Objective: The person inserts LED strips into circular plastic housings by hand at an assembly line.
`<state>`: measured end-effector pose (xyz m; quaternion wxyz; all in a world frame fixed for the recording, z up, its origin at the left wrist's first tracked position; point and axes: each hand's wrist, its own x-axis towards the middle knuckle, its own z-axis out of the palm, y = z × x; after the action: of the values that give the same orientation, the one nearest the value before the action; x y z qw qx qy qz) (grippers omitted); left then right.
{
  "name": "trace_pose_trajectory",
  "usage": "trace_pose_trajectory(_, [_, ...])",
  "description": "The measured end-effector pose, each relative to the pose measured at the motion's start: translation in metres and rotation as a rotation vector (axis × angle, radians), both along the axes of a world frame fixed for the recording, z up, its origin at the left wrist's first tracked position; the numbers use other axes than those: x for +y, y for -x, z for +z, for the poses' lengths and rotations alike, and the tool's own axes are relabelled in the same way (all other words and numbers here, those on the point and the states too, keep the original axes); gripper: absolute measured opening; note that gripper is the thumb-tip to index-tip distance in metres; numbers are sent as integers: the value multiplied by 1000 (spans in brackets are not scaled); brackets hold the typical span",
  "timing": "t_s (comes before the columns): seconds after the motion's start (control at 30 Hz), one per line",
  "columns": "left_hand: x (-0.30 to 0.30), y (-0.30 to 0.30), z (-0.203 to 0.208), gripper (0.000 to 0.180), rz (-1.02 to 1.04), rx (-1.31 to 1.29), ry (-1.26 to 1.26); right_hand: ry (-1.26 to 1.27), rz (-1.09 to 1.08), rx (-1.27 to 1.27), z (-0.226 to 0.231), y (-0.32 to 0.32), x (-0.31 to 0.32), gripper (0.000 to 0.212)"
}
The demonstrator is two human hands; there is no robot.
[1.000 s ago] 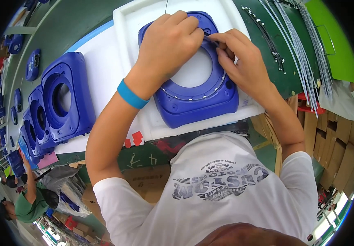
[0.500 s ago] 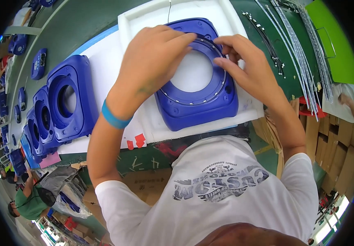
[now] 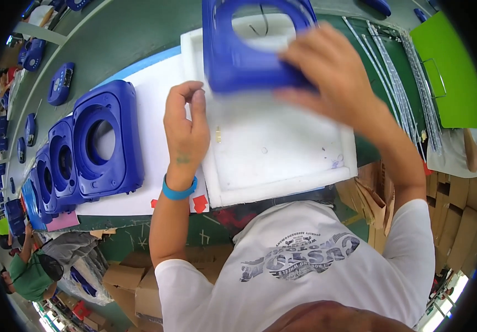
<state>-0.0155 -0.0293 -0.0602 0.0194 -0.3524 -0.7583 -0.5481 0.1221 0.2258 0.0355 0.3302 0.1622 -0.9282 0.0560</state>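
The blue plastic housing with a large round opening is at the far end of the white foam tray, its top cut off by the picture edge. My right hand, smeared by motion, grips its near right edge, with the thumb on the near side. A thin dark cable shows through the opening. Beside the housing's left edge is my left hand, a blue band on its wrist. Its fingers are loosely bent, apart from the thumb, and nothing shows in them.
Several similar blue housings stand in a row at left on white sheeting. Long clear strips lie at right near a green panel. Cardboard boxes are stacked beyond. A person in green is at lower left.
The housing has moved away from me toward the tray's far end, uncovering the tray's near part. My left hand has come off its ring and drawn back; my right hand has shifted to its near edge.
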Motion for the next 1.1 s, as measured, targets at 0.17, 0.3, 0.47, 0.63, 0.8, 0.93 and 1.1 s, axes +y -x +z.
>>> trace_pose_trajectory(0.17, [1,-6,9,14,-66,66,50,-88,-369,-103,-2,129,83,51])
trace_pose_trajectory(0.3, [8,-4,9,13,-88,96,62,-181,-275,33,-81,166,147,37])
trace_pose_trajectory(0.47, [5,-4,10,14,-90,145,70,-75,-480,-61,-88,162,114,40])
trace_pose_trajectory(0.63, [-14,-3,25,26,-137,251,160,238,-225,-617,-29,24,13,37])
trace_pose_trajectory(0.8, [-61,-2,71,56,202,548,548,506,62,-576,-52,-52,-2,19])
trace_pose_trajectory(0.93, [-101,27,59,70,392,441,916,559,-50,-487,-60,-55,-13,13])
trace_pose_trajectory(1.1, [-108,31,71,83,437,226,1126,528,-26,-503,-62,-50,-17,14])
